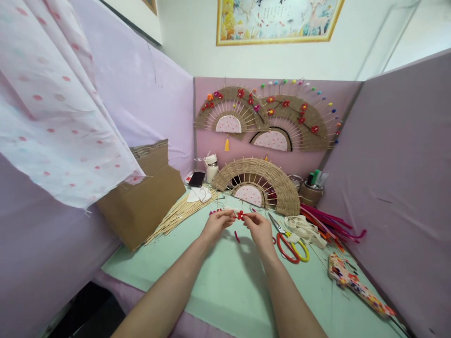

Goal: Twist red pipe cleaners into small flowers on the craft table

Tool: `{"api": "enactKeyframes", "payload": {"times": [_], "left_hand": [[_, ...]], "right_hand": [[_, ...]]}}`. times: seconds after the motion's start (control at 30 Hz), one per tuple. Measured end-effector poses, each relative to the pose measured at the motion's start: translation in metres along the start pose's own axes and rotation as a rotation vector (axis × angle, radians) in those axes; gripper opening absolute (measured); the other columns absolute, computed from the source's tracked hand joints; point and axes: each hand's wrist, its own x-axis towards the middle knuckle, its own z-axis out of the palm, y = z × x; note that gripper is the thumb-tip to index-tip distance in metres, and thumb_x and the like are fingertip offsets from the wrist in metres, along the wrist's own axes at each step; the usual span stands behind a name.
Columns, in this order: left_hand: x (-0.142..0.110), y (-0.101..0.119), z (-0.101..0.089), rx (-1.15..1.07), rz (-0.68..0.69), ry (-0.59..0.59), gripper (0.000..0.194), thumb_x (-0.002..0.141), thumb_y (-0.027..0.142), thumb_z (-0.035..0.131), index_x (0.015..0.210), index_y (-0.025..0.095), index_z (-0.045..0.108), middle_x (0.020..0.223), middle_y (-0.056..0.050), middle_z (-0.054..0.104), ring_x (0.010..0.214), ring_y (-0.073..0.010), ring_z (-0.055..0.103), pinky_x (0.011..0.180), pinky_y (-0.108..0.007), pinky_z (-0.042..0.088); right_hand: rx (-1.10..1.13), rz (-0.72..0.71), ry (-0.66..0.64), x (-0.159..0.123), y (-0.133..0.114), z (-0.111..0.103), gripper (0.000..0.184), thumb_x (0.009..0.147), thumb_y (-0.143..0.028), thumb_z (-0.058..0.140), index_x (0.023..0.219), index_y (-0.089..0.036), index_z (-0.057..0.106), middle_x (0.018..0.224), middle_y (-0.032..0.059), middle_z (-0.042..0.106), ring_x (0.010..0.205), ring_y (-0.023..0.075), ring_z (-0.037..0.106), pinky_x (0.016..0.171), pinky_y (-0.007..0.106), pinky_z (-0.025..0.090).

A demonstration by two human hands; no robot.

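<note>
Between my hands, just above the table, is a small red flower (240, 215) with a pale centre. My right hand (260, 230) pinches it at its right edge. My left hand (216, 225) is closed in a pinch close to the flower's left side; what its fingertips hold is too small to make out. Below the flower a short magenta pipe cleaner piece (237, 236) lies on the table. A few small red and magenta pieces (215, 211) sit just behind my left hand. Scissors (289, 244) with red and yellow handles lie to the right of my right hand.
A woven fan (260, 171) stands behind my hands. At left are thin bamboo sticks (181, 213) and a cardboard box (144, 202). At right lie fabric strips (305, 230), pipe cleaners (327, 220) and a flower-patterned glue gun (355, 284). Finished fans (303, 122) hang on the back panel.
</note>
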Motion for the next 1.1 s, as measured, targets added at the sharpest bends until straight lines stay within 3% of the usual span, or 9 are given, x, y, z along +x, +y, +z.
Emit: {"api": "enactKeyframes", "payload": {"times": [0.13,0.33,0.5,0.67,0.87,1.1], "left_hand": [[-0.001,0.001,0.001,-0.046,-0.008,-0.011,0.032,0.065,0.013,0.062,0.097,0.013,0.067,0.108,-0.014,0.065,0.093,-0.0191,0.063,0.087,-0.035,0.045],[-0.003,0.001,0.002,-0.016,0.222,-0.153,0.05,0.066,0.014,0.067,0.115,0.017,0.057,0.117,-0.013,0.062,0.106,-0.0215,0.059,0.094,-0.04,0.043],[-0.008,0.006,0.005,0.015,0.333,-0.081,0.045,0.072,0.02,0.066,0.115,0.015,0.055,0.101,-0.011,0.067,0.098,-0.0203,0.063,0.091,-0.04,0.047],[-0.013,0.008,0.008,0.051,0.371,-0.056,0.052,0.069,0.017,0.069,0.118,0.015,0.052,0.109,-0.013,0.063,0.1,-0.0206,0.062,0.09,-0.038,0.049],[-0.014,0.008,0.008,0.124,0.47,-0.037,0.045,0.073,0.018,0.064,0.117,0.015,0.053,0.098,-0.01,0.066,0.094,-0.0196,0.064,0.087,-0.038,0.051],[-0.02,0.008,0.007,0.271,0.639,-0.017,0.042,0.077,0.02,0.06,0.118,0.019,0.053,0.1,-0.007,0.066,0.091,-0.0163,0.064,0.086,-0.033,0.052]], "right_hand": [[0.002,0.008,-0.001,0.001,0.002,-0.004,0.034,0.061,-0.046,0.069,0.075,-0.015,0.067,0.069,0.0068,0.068,0.062,0.0183,0.061,0.058,0.03,0.046],[0.02,-0.029,-0.062,-0.001,0.004,-0.003,0.031,0.065,-0.043,0.068,0.08,-0.016,0.068,0.076,0.0063,0.069,0.067,0.0176,0.061,0.066,0.032,0.049],[-0.001,-0.102,-0.052,-0.007,-0.002,0.0,0.027,0.069,-0.041,0.066,0.082,-0.018,0.067,0.08,0.0063,0.069,0.074,0.0192,0.062,0.074,0.035,0.05],[0.013,-0.135,-0.043,-0.011,-0.005,0.003,0.022,0.071,-0.037,0.066,0.083,-0.019,0.068,0.084,0.0058,0.07,0.079,0.0195,0.063,0.078,0.036,0.05],[-0.028,-0.176,-0.048,-0.014,-0.006,0.005,0.019,0.073,-0.034,0.064,0.085,-0.019,0.068,0.086,0.0057,0.069,0.08,0.0191,0.063,0.079,0.035,0.049],[-0.147,-0.329,-0.045,-0.019,-0.011,0.005,0.021,0.077,-0.035,0.06,0.089,-0.021,0.069,0.09,0.0064,0.069,0.083,0.0198,0.062,0.08,0.035,0.048]]}}
